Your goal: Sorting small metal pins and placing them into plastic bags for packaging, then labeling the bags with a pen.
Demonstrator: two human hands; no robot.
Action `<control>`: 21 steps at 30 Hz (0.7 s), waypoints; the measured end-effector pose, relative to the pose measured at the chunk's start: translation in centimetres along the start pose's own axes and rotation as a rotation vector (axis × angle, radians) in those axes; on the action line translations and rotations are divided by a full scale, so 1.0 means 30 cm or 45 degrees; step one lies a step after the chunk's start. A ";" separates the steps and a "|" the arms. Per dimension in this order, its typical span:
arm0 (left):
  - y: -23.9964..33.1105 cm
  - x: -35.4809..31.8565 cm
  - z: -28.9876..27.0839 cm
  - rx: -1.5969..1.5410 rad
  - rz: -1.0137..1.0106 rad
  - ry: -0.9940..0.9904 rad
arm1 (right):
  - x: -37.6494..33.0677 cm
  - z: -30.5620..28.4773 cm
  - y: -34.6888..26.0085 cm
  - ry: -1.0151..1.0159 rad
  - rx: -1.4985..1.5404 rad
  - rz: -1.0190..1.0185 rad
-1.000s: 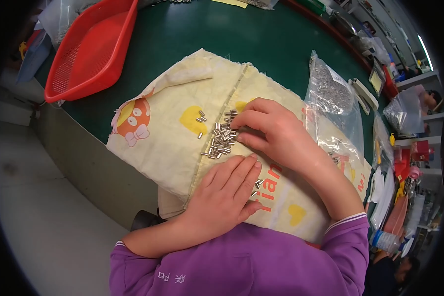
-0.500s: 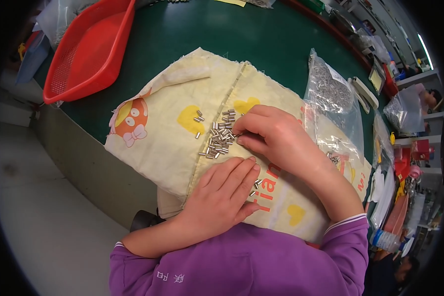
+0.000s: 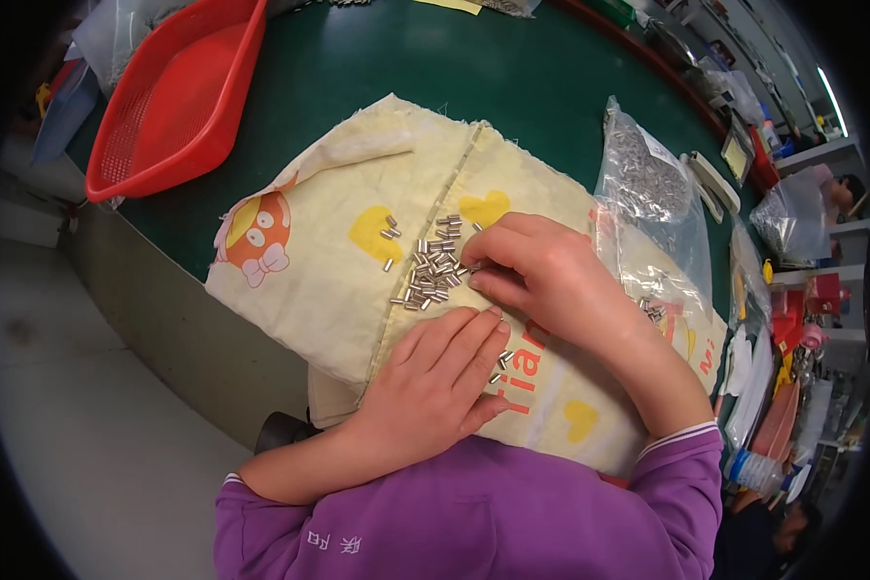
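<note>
A pile of short silver metal cylinders lies on a cream printed cloth. My left hand rests flat just below the pile, fingers stretched out and close together, holding nothing. At the pile's right edge, my right hand pinches thumb and forefinger around a small metal cylinder, mostly hidden by the fingertips. A few loose cylinders sit apart on a yellow heart to the left. Others lie beside my left hand's fingers, and a small group lies past my right forearm.
A red plastic basket stands at the far left of the green table. To the right lies a clear bag full of small metal parts, beside a stapler-like tool. Shelves and other people appear at the right rim.
My right hand has shifted slightly right and down, its fingertips drawing a little away from the pile. My left hand stays where it was.
</note>
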State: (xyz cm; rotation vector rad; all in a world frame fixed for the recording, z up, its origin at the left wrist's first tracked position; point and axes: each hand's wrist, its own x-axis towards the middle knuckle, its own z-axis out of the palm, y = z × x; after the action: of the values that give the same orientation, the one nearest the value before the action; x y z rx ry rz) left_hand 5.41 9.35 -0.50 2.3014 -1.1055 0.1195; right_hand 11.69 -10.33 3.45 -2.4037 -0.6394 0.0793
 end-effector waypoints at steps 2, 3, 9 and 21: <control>-0.002 0.001 0.000 -0.002 0.007 -0.001 | 0.000 0.003 -0.002 0.007 0.049 -0.028; -0.002 0.000 0.000 -0.004 0.011 -0.004 | 0.001 0.001 0.000 -0.017 0.032 -0.056; -0.001 0.000 0.003 0.008 -0.002 -0.012 | 0.015 -0.017 -0.008 -0.076 -0.024 -0.115; 0.010 -0.006 0.012 -0.044 -0.059 0.085 | -0.043 -0.077 -0.008 -0.190 0.108 0.129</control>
State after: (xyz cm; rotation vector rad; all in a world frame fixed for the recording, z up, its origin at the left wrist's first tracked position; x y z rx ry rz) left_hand 5.00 9.14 -0.71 2.2737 -1.0122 0.1571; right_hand 10.94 -12.10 5.28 -2.3621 -0.5692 0.3252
